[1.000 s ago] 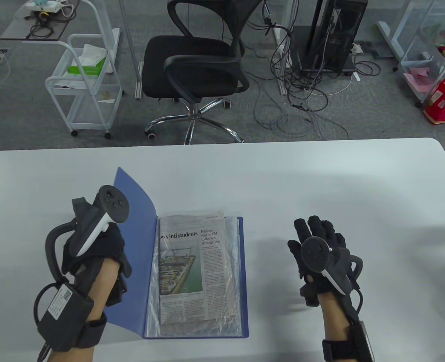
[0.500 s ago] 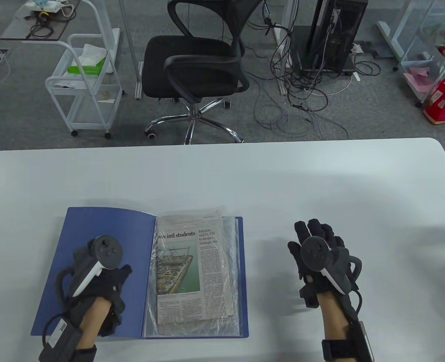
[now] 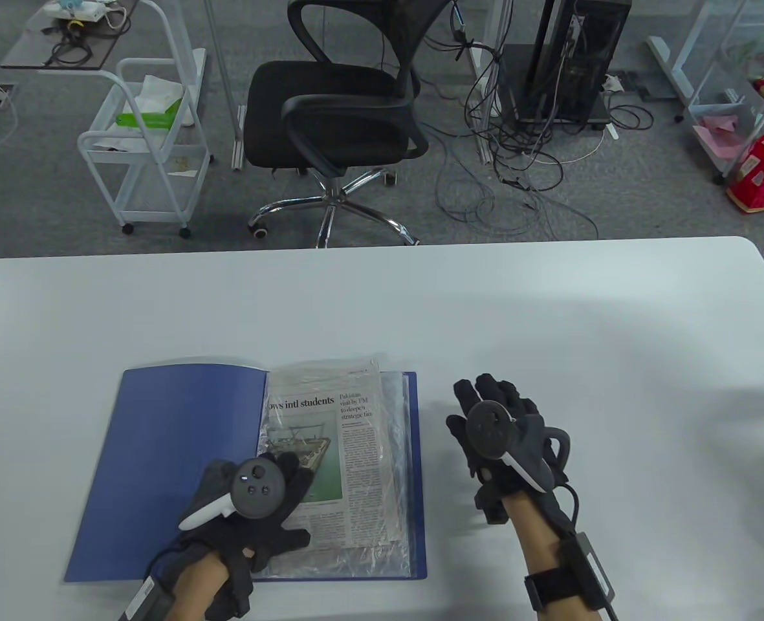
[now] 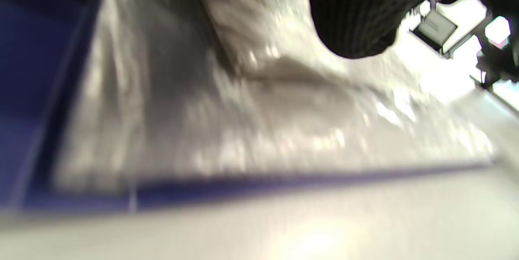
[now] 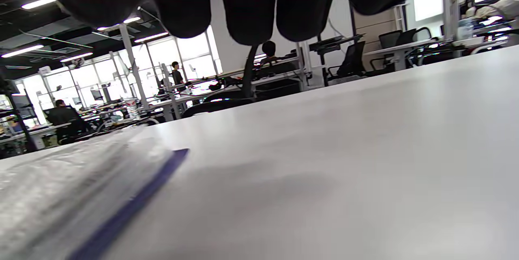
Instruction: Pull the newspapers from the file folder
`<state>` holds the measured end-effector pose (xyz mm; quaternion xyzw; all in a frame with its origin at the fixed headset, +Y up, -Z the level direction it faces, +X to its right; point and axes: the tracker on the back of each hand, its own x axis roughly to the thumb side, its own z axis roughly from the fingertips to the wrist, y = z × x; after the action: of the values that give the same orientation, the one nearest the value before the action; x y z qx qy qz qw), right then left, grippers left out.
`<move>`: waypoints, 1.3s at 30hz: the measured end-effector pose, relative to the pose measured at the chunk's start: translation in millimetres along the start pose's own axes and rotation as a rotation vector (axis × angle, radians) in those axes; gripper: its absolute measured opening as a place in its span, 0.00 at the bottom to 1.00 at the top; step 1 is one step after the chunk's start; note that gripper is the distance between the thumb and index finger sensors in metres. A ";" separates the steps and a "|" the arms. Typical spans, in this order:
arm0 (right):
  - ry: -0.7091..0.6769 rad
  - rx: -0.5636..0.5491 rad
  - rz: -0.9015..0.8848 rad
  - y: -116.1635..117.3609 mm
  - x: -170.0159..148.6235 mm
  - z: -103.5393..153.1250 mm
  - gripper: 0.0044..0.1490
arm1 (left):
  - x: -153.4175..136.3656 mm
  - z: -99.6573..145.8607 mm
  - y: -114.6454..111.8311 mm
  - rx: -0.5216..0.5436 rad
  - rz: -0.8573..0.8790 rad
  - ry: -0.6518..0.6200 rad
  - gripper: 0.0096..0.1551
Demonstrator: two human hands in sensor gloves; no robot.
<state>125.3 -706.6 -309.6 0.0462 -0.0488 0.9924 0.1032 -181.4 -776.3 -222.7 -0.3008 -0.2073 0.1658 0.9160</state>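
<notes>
1. The white table carries everything; its bare top fills most of the right wrist view.
2. The blue file folder lies open and flat near the table's front edge, cover spread to the left, clear plastic sleeves stacked on the right half.
3. The newspaper sits inside the top sleeve of the folder's right half, its headline facing up and its upper edge reaching just past the folder's top.
4. The left hand lies over the lower left part of the sleeved newspaper, fingers spread wide; whether they press on the plastic cannot be told, and the left wrist view is blurred.
5. The right hand is above bare table just right of the folder, fingers extended side by side, gripping nothing.
</notes>
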 end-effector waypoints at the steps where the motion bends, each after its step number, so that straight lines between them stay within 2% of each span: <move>1: -0.016 0.012 0.003 1.0 11.2 -5.4 0.38 | 2.4 -1.6 -2.9 -0.026 -0.031 0.017 0.56; 5: -0.024 0.062 -0.026 10.4 56.9 -35.6 0.36 | 6.2 -4.5 -5.7 -0.035 -0.090 0.038 0.56; 7: -0.003 0.109 -0.063 24.0 84.9 -62.1 0.35 | 7.1 -5.5 -7.8 -0.034 -0.119 0.049 0.56; 12: 0.063 0.229 0.028 62.5 115.4 -107.1 0.37 | 7.3 -5.8 -9.9 -0.024 -0.126 0.048 0.56; 16: 0.087 0.289 0.085 78.1 122.2 -126.0 0.33 | 6.5 -5.6 -10.4 -0.020 -0.121 0.038 0.55; 18: 0.087 0.298 0.083 78.2 122.4 -132.3 0.27 | 6.5 -5.5 -10.2 -0.021 -0.117 0.035 0.55; 21: 0.128 0.248 0.005 73.4 119.0 -138.5 0.23 | 6.1 -5.7 -10.4 -0.019 -0.114 0.034 0.55; 22: 0.168 0.166 -0.019 70.7 116.8 -139.7 0.23 | 6.2 -6.0 -10.4 -0.022 -0.111 0.033 0.55; 23: 0.179 0.134 -0.014 69.5 115.4 -140.6 0.23 | 6.0 -6.3 -10.8 -0.026 -0.108 0.034 0.55; 26: 0.160 0.167 0.020 68.7 112.1 -142.4 0.25 | 6.0 -6.2 -10.6 -0.027 -0.102 0.035 0.55; 28: 0.112 0.253 0.041 68.9 113.6 -142.0 0.36 | 6.3 -6.4 -10.7 -0.030 -0.099 0.039 0.55; 29: 0.098 0.266 0.062 68.2 114.7 -141.7 0.35 | 6.4 -6.3 -10.6 -0.030 -0.099 0.040 0.55; 32: 0.077 0.166 0.193 60.8 118.7 -142.1 0.24 | 6.3 -6.2 -10.8 -0.029 -0.099 0.042 0.55; 38: 0.184 -0.138 0.090 26.5 113.0 -144.5 0.23 | 5.1 -6.1 -11.0 -0.028 -0.087 0.052 0.54; 39: 0.185 -0.210 0.084 14.2 111.7 -143.4 0.23 | 5.2 -6.1 -10.8 -0.030 -0.087 0.054 0.55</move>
<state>1.8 -682.8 -441.6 -0.0587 -0.1446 0.9853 0.0699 -172.1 -785.3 -219.1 -0.3097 -0.1979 0.1146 0.9229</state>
